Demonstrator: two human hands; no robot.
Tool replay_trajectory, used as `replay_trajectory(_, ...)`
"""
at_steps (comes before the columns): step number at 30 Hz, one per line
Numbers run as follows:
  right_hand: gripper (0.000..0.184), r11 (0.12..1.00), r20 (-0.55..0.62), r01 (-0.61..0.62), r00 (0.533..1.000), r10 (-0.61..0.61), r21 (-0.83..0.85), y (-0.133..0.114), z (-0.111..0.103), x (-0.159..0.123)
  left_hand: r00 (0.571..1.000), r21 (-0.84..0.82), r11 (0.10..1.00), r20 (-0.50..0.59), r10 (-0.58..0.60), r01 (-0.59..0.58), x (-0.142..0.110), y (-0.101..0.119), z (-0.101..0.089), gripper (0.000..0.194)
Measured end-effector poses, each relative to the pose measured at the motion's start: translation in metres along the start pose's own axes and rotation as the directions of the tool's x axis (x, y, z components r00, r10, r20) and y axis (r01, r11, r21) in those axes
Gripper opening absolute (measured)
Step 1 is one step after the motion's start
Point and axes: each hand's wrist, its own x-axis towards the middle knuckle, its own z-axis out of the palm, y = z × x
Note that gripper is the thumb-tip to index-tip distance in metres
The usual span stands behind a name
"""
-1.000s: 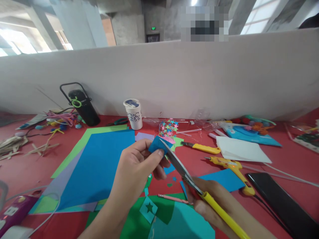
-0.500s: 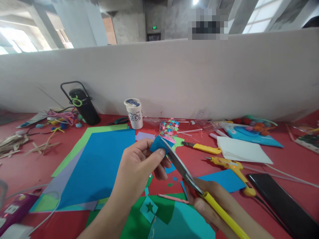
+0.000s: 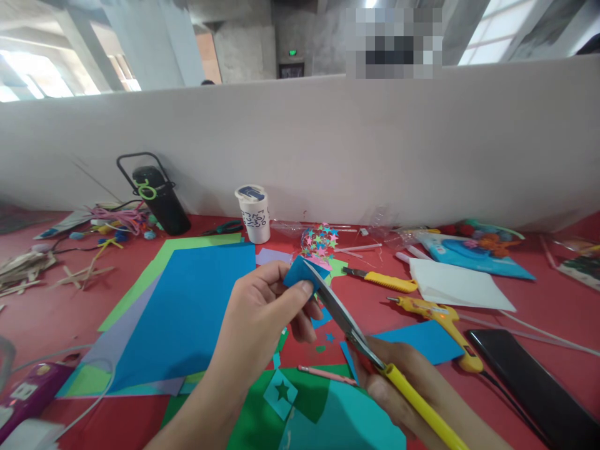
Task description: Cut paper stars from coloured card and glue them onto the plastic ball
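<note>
Between thumb and fingers, my left hand [image 3: 269,303] pinches a small piece of blue paper [image 3: 296,270] above the table's middle. My right hand [image 3: 391,381] grips a pair of scissors [image 3: 344,315] with yellow handles. Their blades point up and left and lie against the blue piece; whether they are cutting into it I cannot tell. Under the hands are a teal diamond with a star-shaped hole [image 3: 281,394], a pink pencil [image 3: 325,374] and green and teal paper [image 3: 351,415]. Small colourful stars [image 3: 320,240] lie just beyond the blue piece.
Blue sheets [image 3: 187,312] are stacked at left, below a black bottle [image 3: 162,200] and a white cup [image 3: 254,215]. To the right are a yellow cutter [image 3: 389,281], a yellow glue gun [image 3: 435,312] with its cord, and a black phone [image 3: 525,375]. A purple glue gun [image 3: 35,390] lies front left.
Hardly anything differs. Both hands, the scissors and the blue piece keep nearly the same pose, while the whole view has shifted very slightly.
</note>
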Motion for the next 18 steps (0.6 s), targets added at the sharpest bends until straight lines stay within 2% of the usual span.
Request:
replay_trajectory(6,0.057,1.000,-0.016,-0.017,1.000,0.017,0.004,-0.002,0.000,-0.001,1.000,-0.006,1.000,0.001,-0.006,0.006,0.001,-0.001,-0.001,0.010)
replay_trajectory(12,0.057,0.994,-0.064,0.081,0.994,-0.086,-0.080,0.004,0.001,0.001,1.000,0.002,1.000,0.004,-0.011,0.011,0.000,0.000,0.000,0.010)
replay_trajectory(18,0.058,0.986,-0.076,0.131,0.987,-0.139,-0.107,0.008,-0.002,0.000,0.992,0.129,0.988,-0.071,0.100,-0.090,0.001,0.005,-0.004,0.007)
